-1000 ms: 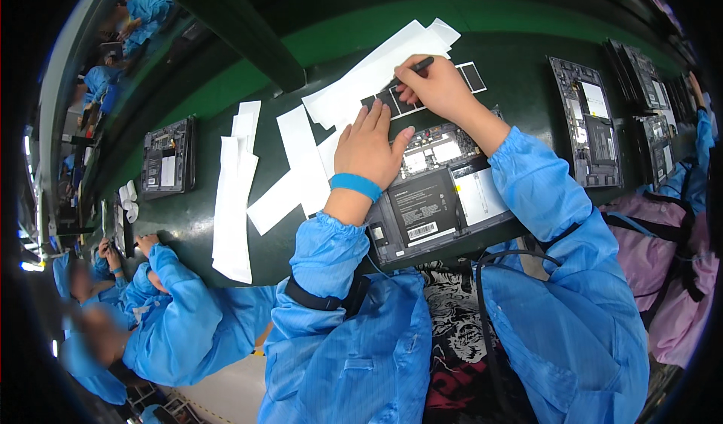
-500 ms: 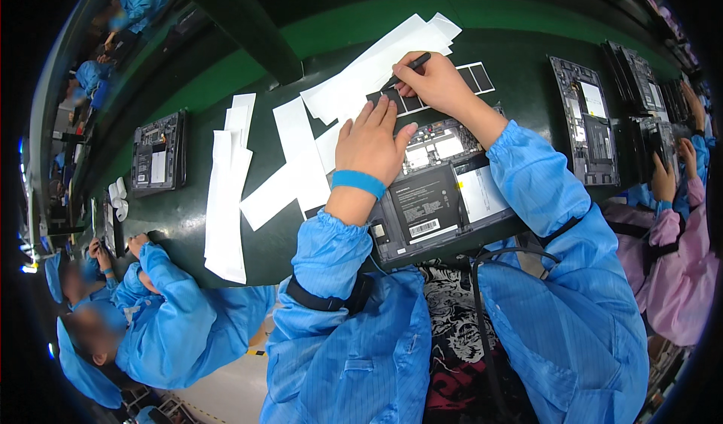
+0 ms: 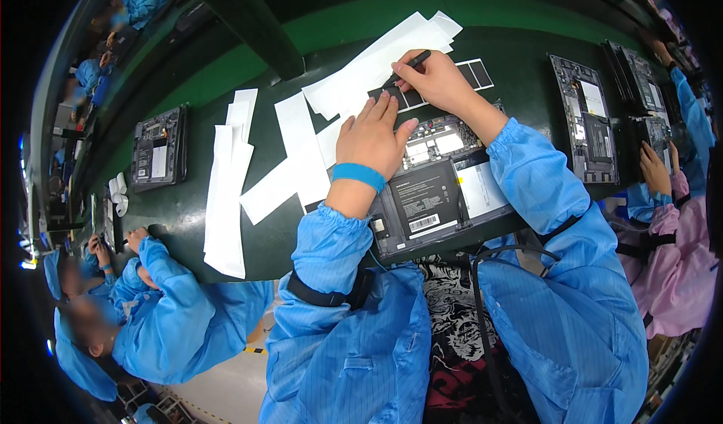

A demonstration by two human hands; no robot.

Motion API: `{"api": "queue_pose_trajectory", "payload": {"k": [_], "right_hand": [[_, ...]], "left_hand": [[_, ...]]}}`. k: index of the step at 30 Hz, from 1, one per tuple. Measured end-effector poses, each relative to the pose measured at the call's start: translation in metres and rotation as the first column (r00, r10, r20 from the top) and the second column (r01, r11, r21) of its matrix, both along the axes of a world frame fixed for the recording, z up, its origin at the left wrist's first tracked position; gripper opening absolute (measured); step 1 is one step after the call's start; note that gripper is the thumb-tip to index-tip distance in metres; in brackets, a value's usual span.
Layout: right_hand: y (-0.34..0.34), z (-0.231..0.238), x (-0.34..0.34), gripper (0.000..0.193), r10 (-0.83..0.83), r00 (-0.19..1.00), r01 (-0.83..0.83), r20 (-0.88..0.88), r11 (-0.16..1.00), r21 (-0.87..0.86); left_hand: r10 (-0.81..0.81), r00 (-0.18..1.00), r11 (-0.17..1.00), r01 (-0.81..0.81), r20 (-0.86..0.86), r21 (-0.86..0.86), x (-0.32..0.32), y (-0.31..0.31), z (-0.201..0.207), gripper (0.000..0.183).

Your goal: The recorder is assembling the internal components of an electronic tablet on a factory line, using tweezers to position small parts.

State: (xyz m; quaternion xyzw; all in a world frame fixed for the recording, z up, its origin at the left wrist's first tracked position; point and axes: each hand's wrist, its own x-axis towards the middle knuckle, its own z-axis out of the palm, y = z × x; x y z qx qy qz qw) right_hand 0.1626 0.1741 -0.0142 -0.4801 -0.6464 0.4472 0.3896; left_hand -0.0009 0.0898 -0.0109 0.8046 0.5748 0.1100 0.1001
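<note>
A white strip with black rectangular stickers (image 3: 474, 74) lies on the green table beyond an opened tablet or laptop body (image 3: 429, 198) with its battery and circuit boards bare. My right hand (image 3: 433, 81) grips a slim black pen-like tool (image 3: 416, 59), its thin tip pointing down at the left end of the strip. Stretched out with fingers apart, my left hand (image 3: 370, 139) rests its fingertips at that same end, just below the tool's tip. The left palm covers the device's upper left corner. Whether the tip touches a sticker cannot be made out.
White paper strips (image 3: 228, 198) lie left, more white sheets (image 3: 376, 55) beyond my hands. Opened devices stand at left (image 3: 160, 149) and right (image 3: 587, 123). Co-workers in blue (image 3: 184, 311) and pink (image 3: 670, 281) sit on either side. A dark post (image 3: 248, 25) rises at the back.
My hands stay almost in place, with the tool tip still at the strip's left end. At right, a co-worker's blue-sleeved arm now reaches farther toward the back.
</note>
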Motion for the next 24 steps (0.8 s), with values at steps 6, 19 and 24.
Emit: {"api": "queue_pose_trajectory", "payload": {"k": [6, 19, 24], "right_hand": [[-0.001, 0.001, 0.001, 0.021, -0.009, 1.000, 0.009, -0.011, 1.000, -0.001], [-0.008, 0.013, 0.008, 0.020, -0.021, 0.965, 0.029, -0.261, 0.999, 0.025], [-0.036, 0.054, 0.048, 0.022, -0.089, 0.892, 0.061, -0.442, 0.995, -0.076]], "left_hand": [[-0.011, 1.000, 1.000, 0.011, 0.006, -0.003, 0.001, 0.000, 0.001, 0.056], [-0.023, 0.999, 1.000, 0.023, 0.025, -0.010, 0.001, 0.002, -0.001, 0.058], [-0.036, 0.990, 0.996, 0.046, 0.139, -0.071, -0.012, 0.007, 0.009, 0.047]]}}
